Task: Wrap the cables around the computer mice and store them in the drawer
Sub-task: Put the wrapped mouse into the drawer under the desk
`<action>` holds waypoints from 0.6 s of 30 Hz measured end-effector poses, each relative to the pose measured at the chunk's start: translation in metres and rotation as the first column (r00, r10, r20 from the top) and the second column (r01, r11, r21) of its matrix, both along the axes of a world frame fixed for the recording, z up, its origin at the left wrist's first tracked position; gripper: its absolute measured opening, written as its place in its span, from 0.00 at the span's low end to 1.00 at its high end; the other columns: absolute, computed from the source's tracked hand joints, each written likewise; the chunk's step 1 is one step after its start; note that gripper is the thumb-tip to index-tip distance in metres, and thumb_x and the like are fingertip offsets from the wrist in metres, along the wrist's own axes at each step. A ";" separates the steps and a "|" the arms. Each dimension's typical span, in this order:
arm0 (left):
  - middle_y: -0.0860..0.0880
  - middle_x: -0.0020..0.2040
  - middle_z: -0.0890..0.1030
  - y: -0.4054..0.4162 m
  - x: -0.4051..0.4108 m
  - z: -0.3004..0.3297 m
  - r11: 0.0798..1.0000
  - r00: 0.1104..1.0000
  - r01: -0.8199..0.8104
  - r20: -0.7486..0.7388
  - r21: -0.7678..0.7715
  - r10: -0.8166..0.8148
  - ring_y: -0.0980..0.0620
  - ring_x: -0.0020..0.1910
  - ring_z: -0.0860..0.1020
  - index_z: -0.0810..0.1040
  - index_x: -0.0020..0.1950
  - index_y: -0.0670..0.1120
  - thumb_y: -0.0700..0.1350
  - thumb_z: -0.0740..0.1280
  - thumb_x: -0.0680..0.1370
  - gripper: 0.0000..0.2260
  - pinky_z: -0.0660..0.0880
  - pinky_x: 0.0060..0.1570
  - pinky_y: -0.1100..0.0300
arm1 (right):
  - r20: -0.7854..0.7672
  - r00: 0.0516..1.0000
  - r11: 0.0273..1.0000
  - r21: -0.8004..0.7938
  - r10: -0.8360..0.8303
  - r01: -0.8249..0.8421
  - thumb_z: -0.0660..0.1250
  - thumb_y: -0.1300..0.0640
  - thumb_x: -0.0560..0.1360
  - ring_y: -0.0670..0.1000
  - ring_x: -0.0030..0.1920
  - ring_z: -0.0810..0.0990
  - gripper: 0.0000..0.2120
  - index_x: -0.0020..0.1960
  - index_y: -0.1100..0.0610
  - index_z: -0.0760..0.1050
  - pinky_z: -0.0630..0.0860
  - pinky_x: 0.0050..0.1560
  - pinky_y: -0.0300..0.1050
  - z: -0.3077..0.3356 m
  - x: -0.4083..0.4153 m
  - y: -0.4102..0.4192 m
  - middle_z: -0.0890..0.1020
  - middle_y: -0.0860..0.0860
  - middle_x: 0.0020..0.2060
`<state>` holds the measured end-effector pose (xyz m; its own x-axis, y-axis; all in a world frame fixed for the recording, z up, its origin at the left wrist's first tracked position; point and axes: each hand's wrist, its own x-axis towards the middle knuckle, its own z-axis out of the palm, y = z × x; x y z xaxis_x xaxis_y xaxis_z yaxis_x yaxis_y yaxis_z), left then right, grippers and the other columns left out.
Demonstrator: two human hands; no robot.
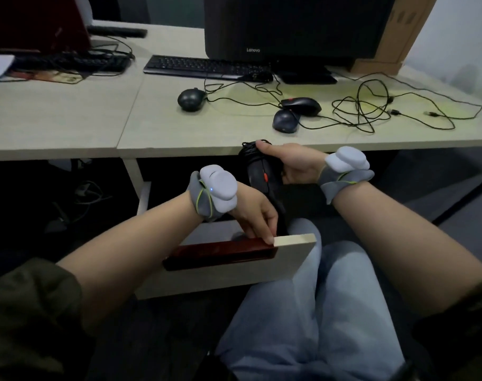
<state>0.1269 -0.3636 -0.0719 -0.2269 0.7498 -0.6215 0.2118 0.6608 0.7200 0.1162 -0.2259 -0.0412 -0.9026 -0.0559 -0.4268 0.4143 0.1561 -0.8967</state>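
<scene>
R hand [292, 163] grips a black wired mouse [262, 174] w/ its cable bundled around it, thumb on top of the coil, held below the surface [69, 125] edge, above the open drawer [292, 240]. L hand [255, 215] has fingers curled over the drawer's front panel top edge, next to the dark red handle strip [220, 253]. Drawer sits pulled out over the person's lap, interior mostly hidden by the hands. Still on the surface: 3 unwrapped mice, round dark one [191, 99] at left, black one w/ red wheel [301, 105] and a grey-blue one [286, 121] just beside each other mid-right, cables [371, 111] in loose tangled loops to the right. Keyboard [204, 67] and Lenovo monitor [297, 26] behind them.
</scene>
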 end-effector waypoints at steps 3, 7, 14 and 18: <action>0.54 0.30 0.83 -0.017 -0.006 -0.011 0.999 0.984 -0.045 0.172 -0.007 0.046 0.61 0.31 0.81 0.76 0.43 0.44 0.36 0.63 0.77 0.05 0.78 0.36 0.69 | 0.118 0.991 0.994 0.080 0.067 -0.077 0.63 0.44 0.75 0.52 0.49 0.79 0.20 0.58 0.58 0.73 0.75 0.55 0.49 -0.010 -0.010 -0.011 0.79 0.54 0.51; 0.47 0.35 0.81 -0.052 -0.043 -0.027 0.919 0.953 -0.296 -0.017 -0.261 0.302 0.58 0.25 0.80 0.74 0.41 0.41 0.42 0.55 0.81 0.13 0.76 0.29 0.68 | 0.151 0.984 0.956 0.259 0.099 -0.136 0.65 0.43 0.73 0.50 0.41 0.79 0.17 0.47 0.58 0.75 0.78 0.39 0.42 -0.017 -0.025 -0.030 0.80 0.52 0.42; 0.40 0.46 0.75 -0.065 -0.084 -0.040 0.412 0.375 -0.911 0.389 -0.011 0.841 0.46 0.41 0.75 0.72 0.46 0.40 0.43 0.51 0.81 0.13 0.74 0.50 0.53 | 0.114 0.993 0.981 0.194 -0.034 0.011 0.65 0.44 0.74 0.53 0.43 0.78 0.16 0.45 0.58 0.73 0.75 0.43 0.47 -0.056 -0.057 -0.066 0.79 0.53 0.42; 0.42 0.47 0.74 -0.058 -0.093 -0.044 0.337 0.339 -0.940 0.285 0.060 0.896 0.48 0.42 0.74 0.72 0.50 0.43 0.53 0.59 0.79 0.13 0.75 0.48 0.55 | 0.149 0.981 0.992 0.021 -0.127 0.125 0.58 0.49 0.79 0.54 0.46 0.76 0.20 0.62 0.63 0.71 0.76 0.48 0.45 -0.070 -0.075 -0.073 0.79 0.57 0.48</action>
<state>0.0340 -0.4214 -0.1163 -0.7551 0.2285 -0.6145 -0.5798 0.2048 0.7886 0.0416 -0.2987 -0.1115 -0.8279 0.0604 -0.5575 0.5607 0.1043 -0.8214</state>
